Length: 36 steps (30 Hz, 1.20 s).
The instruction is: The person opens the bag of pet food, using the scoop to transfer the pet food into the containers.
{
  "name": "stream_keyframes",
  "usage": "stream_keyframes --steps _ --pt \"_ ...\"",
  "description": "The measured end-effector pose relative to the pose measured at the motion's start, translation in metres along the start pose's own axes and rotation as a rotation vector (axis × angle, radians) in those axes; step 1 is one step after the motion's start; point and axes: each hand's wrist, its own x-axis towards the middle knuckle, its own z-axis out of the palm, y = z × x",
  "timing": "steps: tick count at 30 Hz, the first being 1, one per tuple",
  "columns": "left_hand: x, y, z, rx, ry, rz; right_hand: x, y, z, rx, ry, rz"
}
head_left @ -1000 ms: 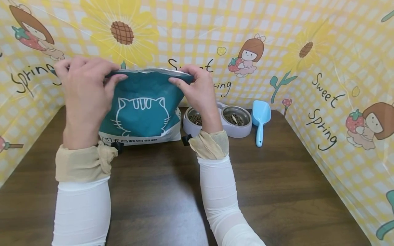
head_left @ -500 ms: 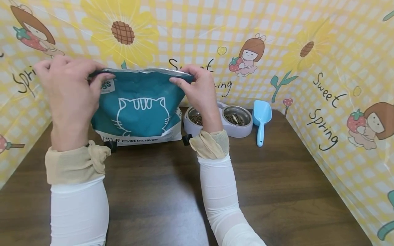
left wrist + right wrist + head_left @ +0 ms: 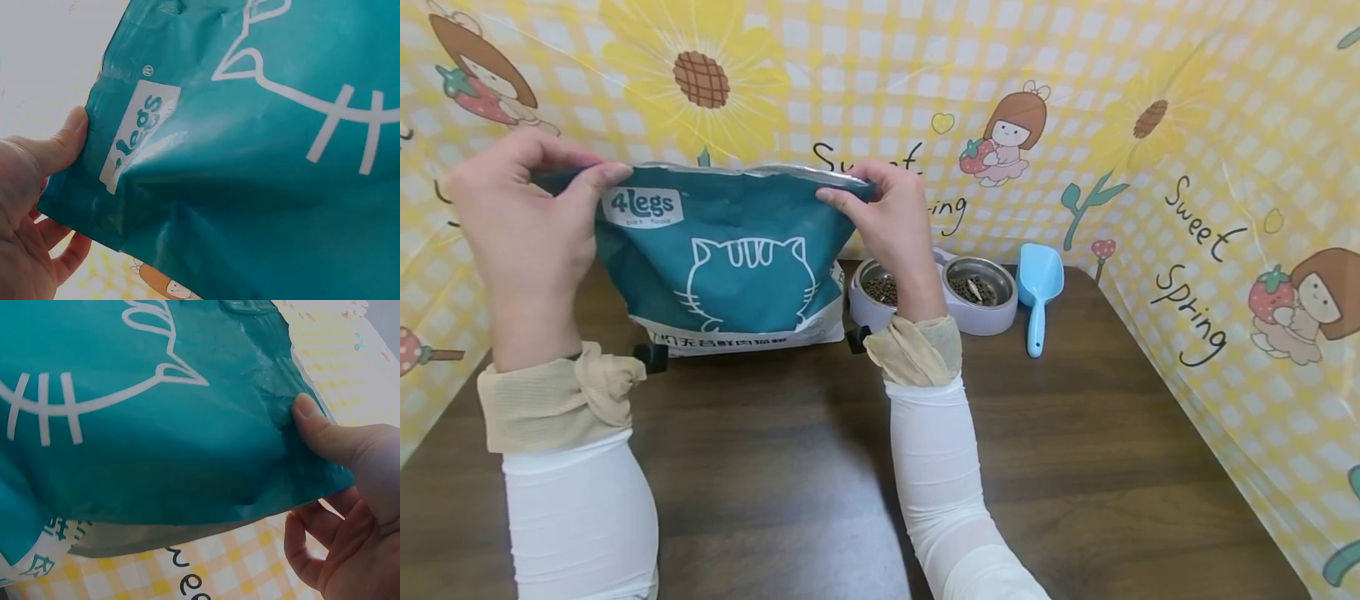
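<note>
A teal pet food bag (image 3: 752, 212) with a white cat outline and a "4Legs" label stands upright on the table, its silvery top edge drawn out wide. At its upper left corner my left hand (image 3: 531, 221) pinches the rim, thumb in front. My right hand (image 3: 895, 221) holds the upper right corner the same way. The left wrist view has the left thumb (image 3: 72, 134) on the bag's front beside the label, other fingers behind. In the right wrist view the right thumb (image 3: 315, 425) presses the bag's front near its edge. The bag's inside is hidden.
Right of the bag sits a grey double feeder (image 3: 977, 321) with two metal bowls of brown kibble, partly behind my right wrist. A light blue scoop (image 3: 1039, 287) lies further right. Patterned yellow checked cloth (image 3: 865, 75) walls in the dark wooden table (image 3: 790, 467).
My left hand has moved left along the bag's top edge, uncovering the label and reaching the corner. The top edge is drawn out wider. My right hand has stayed in place.
</note>
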Motion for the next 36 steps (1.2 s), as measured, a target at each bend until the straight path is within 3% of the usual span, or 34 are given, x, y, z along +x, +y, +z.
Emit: stream_keyframes --steps 4,8,13,17,22,25,27,31,33,36 --pt "0.002 -0.005 0.003 -0.053 0.018 -0.008 0.001 0.001 0.001 -0.006 0.011 0.000" --pt "0.008 -0.015 0.004 -0.192 -0.007 -0.069 0.002 0.006 0.000 0.030 -0.019 0.060" --pt "0.017 -0.041 0.003 -0.534 -0.054 -0.148 0.003 0.012 -0.004 0.064 -0.064 0.071" --pt "0.020 -0.053 0.011 -0.792 0.000 -0.197 0.006 0.013 -0.002 0.073 -0.047 0.012" --pt "0.022 -0.055 0.022 -0.864 0.061 -0.300 0.007 0.014 0.004 0.122 0.025 0.032" --pt "0.023 -0.061 0.022 -0.859 -0.003 -0.322 0.008 0.017 0.006 0.148 0.066 0.084" --pt "0.024 -0.067 0.018 -0.846 -0.099 -0.326 0.008 0.018 0.004 0.130 0.061 0.133" --pt "0.023 -0.079 0.010 -0.863 -0.279 -0.288 0.006 0.017 -0.002 -0.009 -0.062 0.258" --pt "0.022 -0.081 0.011 -0.880 -0.280 -0.266 0.005 0.014 -0.005 -0.110 -0.161 0.332" --pt "0.022 -0.075 0.020 -0.904 -0.169 -0.255 0.004 0.009 -0.006 -0.223 -0.308 0.453"
